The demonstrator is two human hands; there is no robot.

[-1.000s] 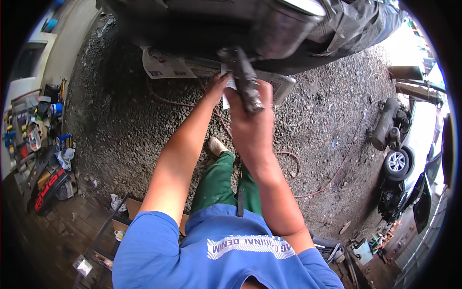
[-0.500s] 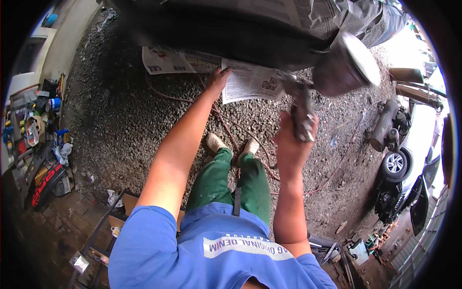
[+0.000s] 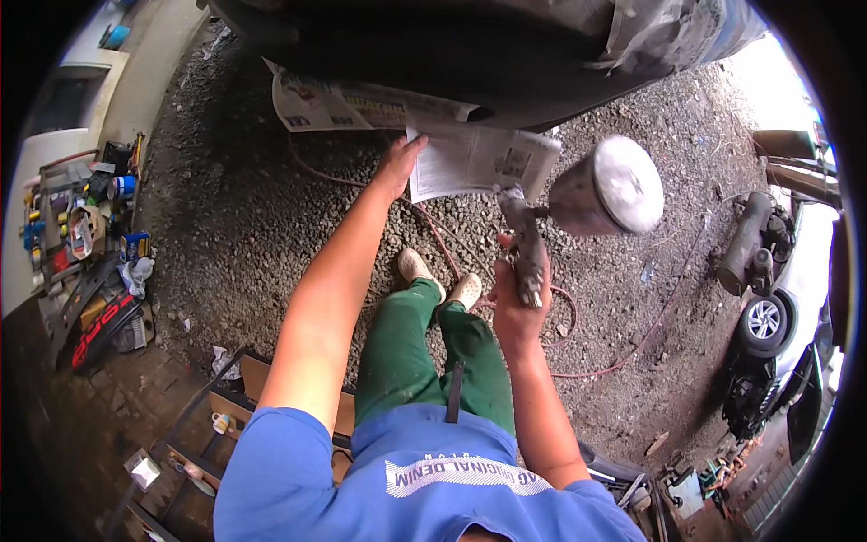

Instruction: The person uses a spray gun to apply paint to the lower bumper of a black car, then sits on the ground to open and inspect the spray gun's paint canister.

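Note:
My right hand (image 3: 515, 307) is wrapped round the grip of a paint spray gun (image 3: 526, 253), held above the gravel. A wide, round metal cup (image 3: 587, 194) is fixed to the gun and tilts off to its right. My left arm reaches forward, and its hand (image 3: 396, 170) pinches the left edge of a newspaper sheet (image 3: 465, 167). That sheet hangs at the lower edge of a dark, glossy vehicle panel (image 3: 433, 59). Another newspaper sheet (image 3: 330, 107) sticks out from under the panel on the left. The gun's front end is close to the held sheet's lower right part.
A reddish hose (image 3: 623, 357) loops over the gravel around my feet. Cans and car parts (image 3: 95, 217) crowd the left wall. Behind me to the left stands a dark metal frame (image 3: 203, 434). On the right are a dark cylindrical tank (image 3: 748, 244) and a white car (image 3: 804, 307).
My right hand has drawn the spray gun back towards me and slightly left, away from the panel. The left hand still holds the newspaper edge.

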